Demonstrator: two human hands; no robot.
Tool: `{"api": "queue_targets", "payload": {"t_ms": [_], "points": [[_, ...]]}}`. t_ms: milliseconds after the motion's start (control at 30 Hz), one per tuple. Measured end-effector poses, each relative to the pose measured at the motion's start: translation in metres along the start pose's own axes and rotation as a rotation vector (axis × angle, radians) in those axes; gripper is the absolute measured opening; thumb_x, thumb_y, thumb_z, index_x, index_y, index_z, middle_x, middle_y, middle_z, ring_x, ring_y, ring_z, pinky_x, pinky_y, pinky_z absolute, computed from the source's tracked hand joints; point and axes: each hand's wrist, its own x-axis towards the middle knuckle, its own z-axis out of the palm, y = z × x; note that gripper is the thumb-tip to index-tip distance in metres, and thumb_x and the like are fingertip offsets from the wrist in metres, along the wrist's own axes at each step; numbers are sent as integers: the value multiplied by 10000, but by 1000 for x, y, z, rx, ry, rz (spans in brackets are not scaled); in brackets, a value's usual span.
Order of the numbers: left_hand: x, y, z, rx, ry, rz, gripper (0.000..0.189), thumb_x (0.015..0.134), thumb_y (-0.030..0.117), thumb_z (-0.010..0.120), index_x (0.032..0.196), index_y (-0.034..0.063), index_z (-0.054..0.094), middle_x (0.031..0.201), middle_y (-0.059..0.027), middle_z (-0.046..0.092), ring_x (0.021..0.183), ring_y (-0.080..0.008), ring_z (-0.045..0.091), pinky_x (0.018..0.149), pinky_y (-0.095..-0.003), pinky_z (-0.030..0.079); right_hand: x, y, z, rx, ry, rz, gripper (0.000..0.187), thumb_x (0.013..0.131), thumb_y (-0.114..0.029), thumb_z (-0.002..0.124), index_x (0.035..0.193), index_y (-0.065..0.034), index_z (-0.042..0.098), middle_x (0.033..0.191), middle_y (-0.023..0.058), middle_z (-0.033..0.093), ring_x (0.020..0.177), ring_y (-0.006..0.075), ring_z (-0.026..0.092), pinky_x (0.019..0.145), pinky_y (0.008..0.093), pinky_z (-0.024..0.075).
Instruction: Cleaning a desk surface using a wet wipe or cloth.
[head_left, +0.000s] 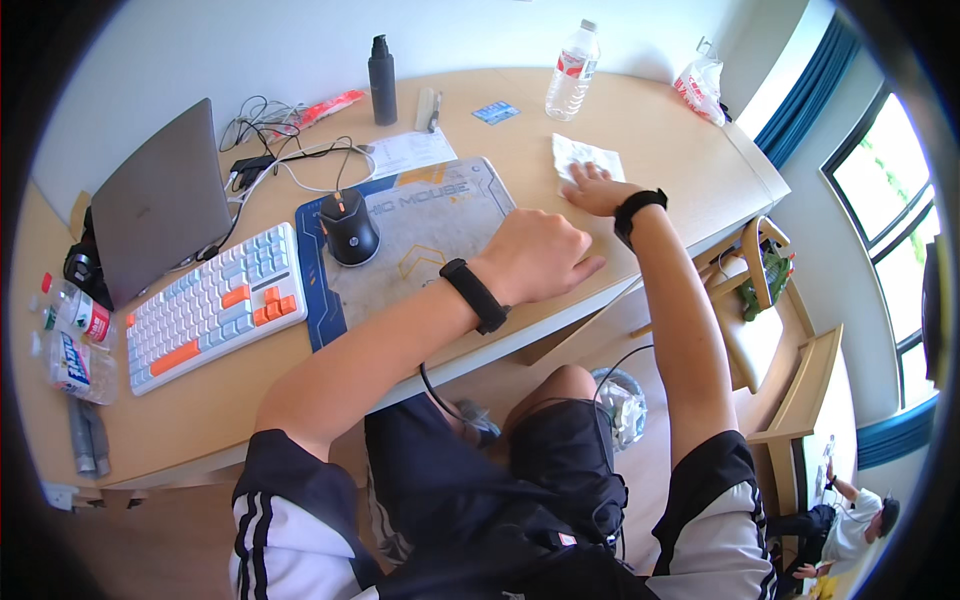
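Observation:
My right hand (598, 192) lies palm down on a folded white tissue (564, 156), its fingers spread over the tissue on the desk. The tissue's far edge and right corner stick out past the fingers. Above the right edge of a grey and blue mouse pad (401, 289), my left hand (534, 253) is curled into a loose fist with the thumb out. Nothing shows in it, though its palm side is hidden. On the pad sits a black HP mouse (352, 229). Both wrists wear black straps.
A laptop (161, 202), a keyboard (217, 307) and tangled cables (262, 124) occupy the left. At the back stand a black pump bottle (382, 86) and a clear plastic bottle (572, 75). A waste bin (626, 412) is below the desk. Another person (844, 529) is at far right.

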Motion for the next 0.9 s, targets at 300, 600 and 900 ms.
{"api": "queue_targets", "payload": {"t_ms": [300,600,900], "points": [[-1,1,3,-45,58,12,420,916,430,570,763,61,700,687,-167,665,669,-337,679,637,-442,537,-89,1,24,-211,163,-564,701,959,-355,514,1546,-137,198,1590,224,194,1457,434,225,1136,526,306],[-1,-1,2,-57,27,25,412,915,413,577,718,67,683,666,-153,660,655,-334,674,629,-443,535,-67,82,18,35,-44,-144,838,974,-595,407,1568,-93,94,1620,223,49,1500,391,30,1200,477,131],[-5,-5,2,9,-14,-34,431,918,430,562,737,58,687,688,-166,666,675,-343,677,645,-444,540,-44,-31,-6,-191,-24,-378,689,1002,-495,379,1533,-89,210,1575,249,211,1452,467,197,1186,479,215]]}}
